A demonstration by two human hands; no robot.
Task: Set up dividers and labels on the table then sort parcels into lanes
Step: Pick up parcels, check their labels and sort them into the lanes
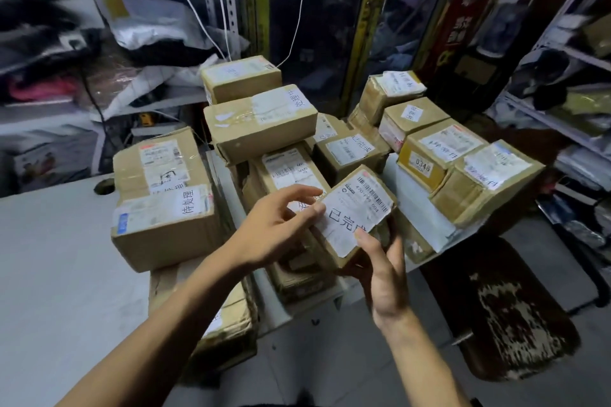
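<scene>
Both hands clamp a small labelled parcel (pixel 355 213) above the bench (pixel 59 258), left hand (pixel 271 231) pinching its near-left edge, right hand (pixel 385 277) cupping underneath, long axis running away rightward

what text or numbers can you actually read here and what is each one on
"已完成": white label on the held parcel, gripped by the left hand and right hand
"待处理": strip label on the big left box
"0346": yellow sticker on the right-side box
"处理": label on the stacked middle box
"已完成": small box behind
Barcodes and shipping print: too small or blurred to read.
</scene>
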